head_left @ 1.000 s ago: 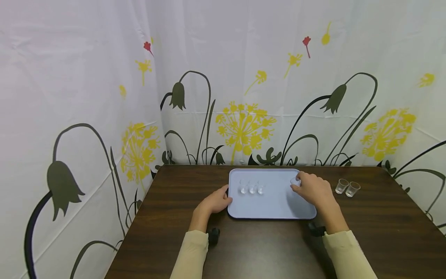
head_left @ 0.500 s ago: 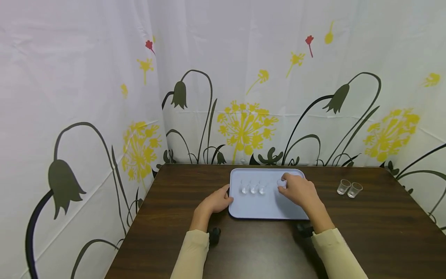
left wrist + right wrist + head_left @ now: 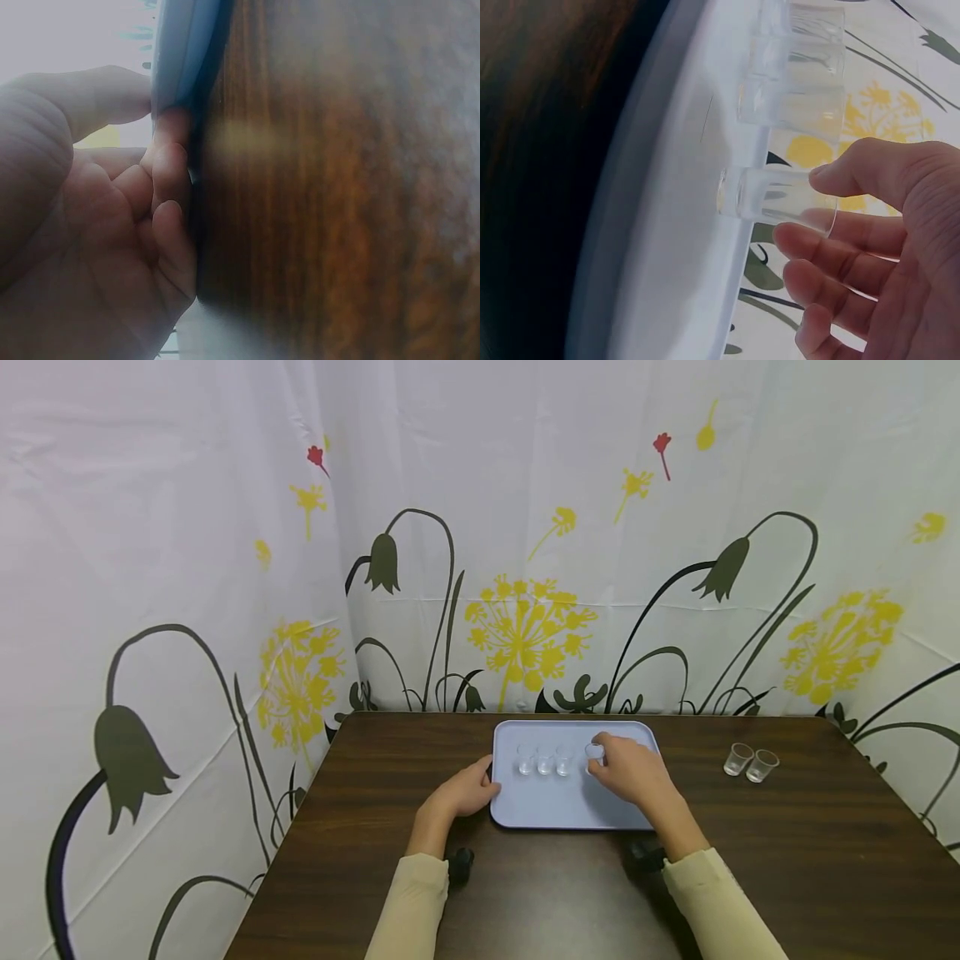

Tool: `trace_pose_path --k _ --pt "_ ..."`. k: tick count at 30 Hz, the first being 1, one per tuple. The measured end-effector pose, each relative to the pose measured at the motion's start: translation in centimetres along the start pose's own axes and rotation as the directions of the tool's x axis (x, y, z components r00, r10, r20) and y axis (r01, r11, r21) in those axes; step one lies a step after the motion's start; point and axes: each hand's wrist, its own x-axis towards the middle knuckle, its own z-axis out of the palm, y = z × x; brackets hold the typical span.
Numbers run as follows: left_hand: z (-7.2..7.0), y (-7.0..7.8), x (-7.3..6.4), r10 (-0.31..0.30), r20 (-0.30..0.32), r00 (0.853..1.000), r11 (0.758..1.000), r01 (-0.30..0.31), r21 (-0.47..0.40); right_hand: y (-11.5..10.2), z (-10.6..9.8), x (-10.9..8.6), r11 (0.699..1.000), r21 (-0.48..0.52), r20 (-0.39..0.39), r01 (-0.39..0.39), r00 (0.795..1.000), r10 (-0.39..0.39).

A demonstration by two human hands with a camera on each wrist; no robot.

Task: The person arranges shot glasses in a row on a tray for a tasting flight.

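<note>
A pale blue tray lies on the table with a row of 3 clear shot glasses standing upright toward its left part. My left hand grips the tray's left edge, thumb above and fingers curled at the underside in the left wrist view. Over the tray, my right hand pinches another clear shot glass near its rim between thumb and fingers. This glass is upright, a small gap to the right of the row. Whether its base touches the tray I cannot tell.
Two more shot glasses stand side by side on the dark wooden table, right of the tray. Behind the table's back edge hangs a white curtain with printed flowers.
My right hand has moved left across the tray with the shot glass, bringing it closer to the row. The left hand stays on the tray's edge.
</note>
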Motion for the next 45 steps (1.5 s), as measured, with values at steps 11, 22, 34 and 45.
trace_pose_path --k 11,22,34,45 --pt "-0.06 -0.17 0.31 -0.002 -0.001 1.000 1.000 0.002 -0.007 -0.82 -0.28 -0.11 0.998 0.066 0.058 -0.017 0.998 0.014" --pt "-0.02 -0.24 0.22 0.008 -0.006 1.000 1.000 -0.008 -0.014 -0.89 -0.15 -0.05 0.995 0.095 0.072 -0.017 0.997 0.010" --pt "0.28 -0.31 0.38 0.002 -0.016 1.000 1.000 -0.002 -0.002 -0.93 -0.01 0.06 0.991 0.133 0.081 -0.007 0.997 -0.004" --pt "-0.05 -0.23 0.27 -0.005 -0.005 1.000 1.000 0.005 0.003 -0.37 -0.33 -0.03 0.989 0.147 0.100 -0.002 0.995 -0.013"
